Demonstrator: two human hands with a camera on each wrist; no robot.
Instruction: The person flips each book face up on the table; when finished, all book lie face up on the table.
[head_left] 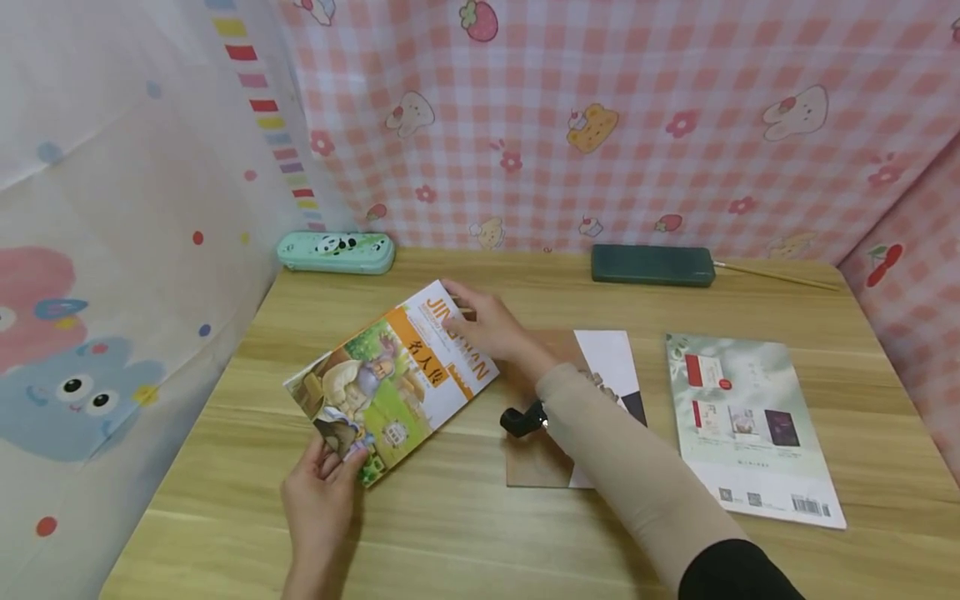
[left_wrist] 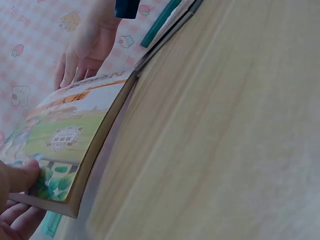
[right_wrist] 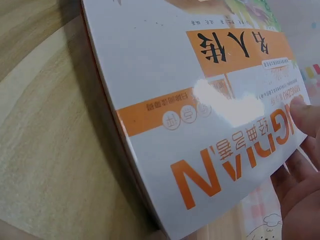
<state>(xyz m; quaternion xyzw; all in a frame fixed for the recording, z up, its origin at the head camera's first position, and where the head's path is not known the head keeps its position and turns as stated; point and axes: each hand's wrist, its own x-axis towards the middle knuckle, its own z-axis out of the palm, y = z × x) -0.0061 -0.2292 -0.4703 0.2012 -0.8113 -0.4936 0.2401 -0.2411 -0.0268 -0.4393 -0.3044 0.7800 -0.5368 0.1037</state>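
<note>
A picture book (head_left: 390, 382) with a white, orange and green illustrated cover is held above the wooden table (head_left: 450, 533), tilted. My left hand (head_left: 324, 483) pinches its near bottom corner, thumb (left_wrist: 20, 176) on the cover and fingers beneath the book (left_wrist: 67, 135). My right hand (head_left: 483, 321) grips the far top corner, thumb (right_wrist: 306, 115) on the orange title of the book (right_wrist: 200, 100) and fingers under it. The book's spine edge lifts clear of the tabletop in both wrist views.
A brown and white booklet (head_left: 611, 367) lies under my right forearm. A pale green book (head_left: 750, 425) lies at the right. A panda pencil case (head_left: 336, 252), a dark green case (head_left: 652, 265) and a thin stick (head_left: 776, 277) sit along the back. Patterned cloth walls surround the table.
</note>
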